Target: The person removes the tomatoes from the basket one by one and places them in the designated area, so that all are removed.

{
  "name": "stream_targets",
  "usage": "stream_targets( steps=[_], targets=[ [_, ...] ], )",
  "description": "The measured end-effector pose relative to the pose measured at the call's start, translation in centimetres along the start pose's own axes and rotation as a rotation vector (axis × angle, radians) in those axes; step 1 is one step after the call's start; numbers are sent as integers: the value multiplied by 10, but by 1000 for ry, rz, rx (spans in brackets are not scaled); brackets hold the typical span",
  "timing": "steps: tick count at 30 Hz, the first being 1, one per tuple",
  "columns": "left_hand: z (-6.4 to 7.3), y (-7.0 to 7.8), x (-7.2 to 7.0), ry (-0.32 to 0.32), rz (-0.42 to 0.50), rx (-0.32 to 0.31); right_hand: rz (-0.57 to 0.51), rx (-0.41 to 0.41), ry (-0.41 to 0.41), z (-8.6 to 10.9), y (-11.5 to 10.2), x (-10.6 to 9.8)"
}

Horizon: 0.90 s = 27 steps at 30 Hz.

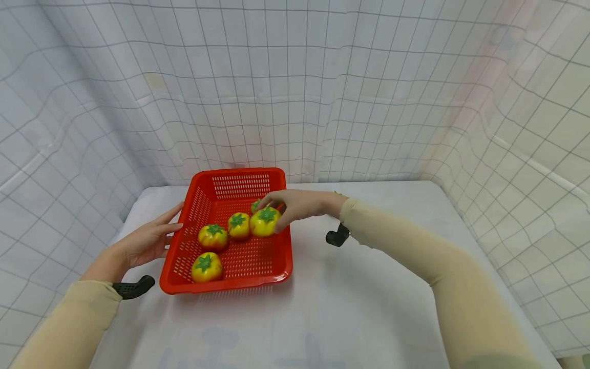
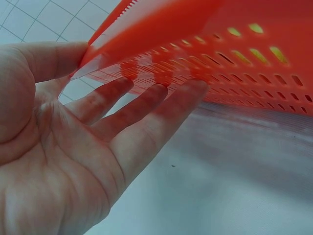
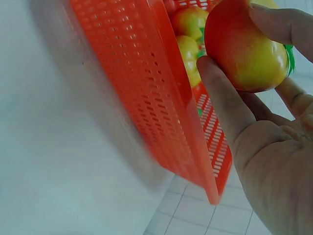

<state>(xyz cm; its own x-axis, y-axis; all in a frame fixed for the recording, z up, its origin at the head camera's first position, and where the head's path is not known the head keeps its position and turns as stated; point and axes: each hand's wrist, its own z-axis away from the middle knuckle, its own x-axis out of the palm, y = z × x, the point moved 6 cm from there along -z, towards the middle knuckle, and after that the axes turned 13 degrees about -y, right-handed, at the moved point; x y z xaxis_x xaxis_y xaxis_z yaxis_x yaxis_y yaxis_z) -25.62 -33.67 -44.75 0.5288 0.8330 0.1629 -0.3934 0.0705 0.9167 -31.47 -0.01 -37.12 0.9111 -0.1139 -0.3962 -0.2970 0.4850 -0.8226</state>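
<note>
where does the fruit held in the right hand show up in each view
Head: slightly left of and below centre, the yellow-red fruit in the right hand, over the basket.
Left wrist: can't be made out; only yellow patches show through the basket's slots.
Right wrist: upper right, in the right hand, beside the basket's rim.
Shared landmark: the red basket.

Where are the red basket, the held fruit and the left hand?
Red basket (image 1: 235,285): head view, front rim.
Held fruit (image 3: 247,54): right wrist view, middle of its skin.
Left hand (image 2: 80,139): left wrist view, palm.
</note>
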Motion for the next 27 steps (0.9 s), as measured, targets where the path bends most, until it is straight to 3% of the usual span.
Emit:
stream_targets(
  steps=[9,16,22,27],
  targets=[
    [-1,0,0,-11,8,3,13,0,61,31,13,-28],
    [-1,0,0,-6,18,2,-94,-5,131,56,33,-50],
    [-1,0,0,-21,17,6,-77,21,217,79,50,-68],
    [-1,-2,-1,-13,20,-2,-122,26,260,98,66,-79]
  ],
)
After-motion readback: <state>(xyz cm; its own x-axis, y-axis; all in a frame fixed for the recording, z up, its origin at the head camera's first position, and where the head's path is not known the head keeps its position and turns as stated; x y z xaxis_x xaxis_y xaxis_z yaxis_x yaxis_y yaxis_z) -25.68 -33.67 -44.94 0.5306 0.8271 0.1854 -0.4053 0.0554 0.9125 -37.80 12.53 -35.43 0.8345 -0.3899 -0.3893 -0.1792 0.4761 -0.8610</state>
